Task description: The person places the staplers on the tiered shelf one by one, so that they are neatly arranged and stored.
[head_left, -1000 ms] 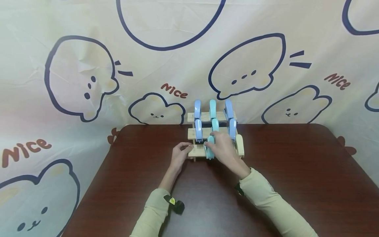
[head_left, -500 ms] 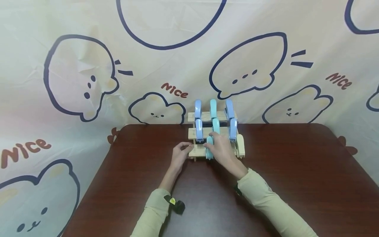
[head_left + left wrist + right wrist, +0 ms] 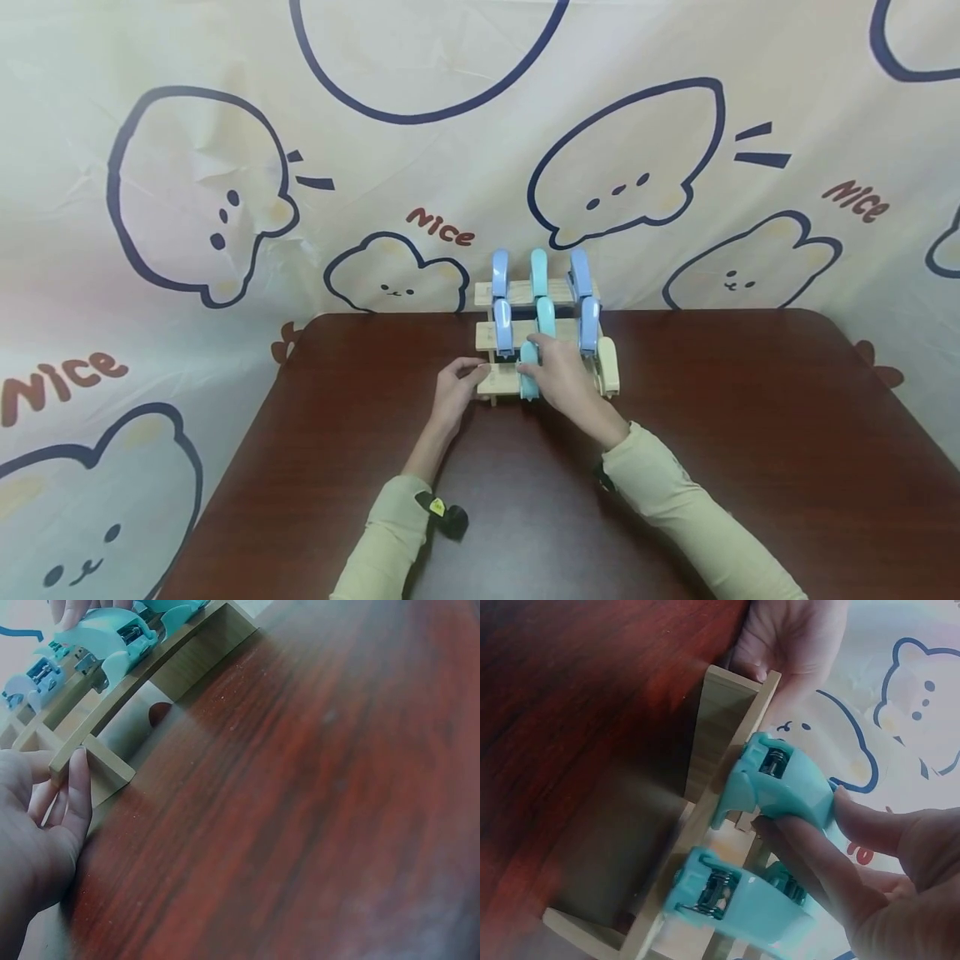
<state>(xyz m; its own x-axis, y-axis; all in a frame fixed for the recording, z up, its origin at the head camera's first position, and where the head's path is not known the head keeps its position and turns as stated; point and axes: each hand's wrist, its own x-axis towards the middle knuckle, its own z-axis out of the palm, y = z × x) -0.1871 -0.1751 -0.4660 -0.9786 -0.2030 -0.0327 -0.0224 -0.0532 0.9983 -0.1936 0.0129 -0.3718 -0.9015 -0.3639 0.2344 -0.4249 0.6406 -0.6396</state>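
Note:
A wooden three-tier rack (image 3: pixel 498 379) stands at the far edge of the table. My left hand (image 3: pixel 454 392) pinches the front left corner of its lowest tier, thumb on the board's edge in the left wrist view. My right hand (image 3: pixel 566 379) holds a teal stapler (image 3: pixel 795 784) on that same tier between thumb and fingers; its spring faces the table side. Right beside it in the right wrist view sits another teal-looking stapler (image 3: pixel 735 904). A cream stapler (image 3: pixel 607 367) occupies the tier's right end. The right hand hides part of the tier in the head view.
Two blue staplers flank a teal stapler (image 3: pixel 546 315) on the middle tier. The top tier likewise bears a blue stapler (image 3: pixel 500 272), a teal one and another blue one. Behind the dark wooden table (image 3: pixel 337 417) hangs a patterned cloth (image 3: pixel 420 167).
The held teal stapler has shifted slightly left and stands straighter on the lowest tier. My left hand keeps its place on the rack's corner.

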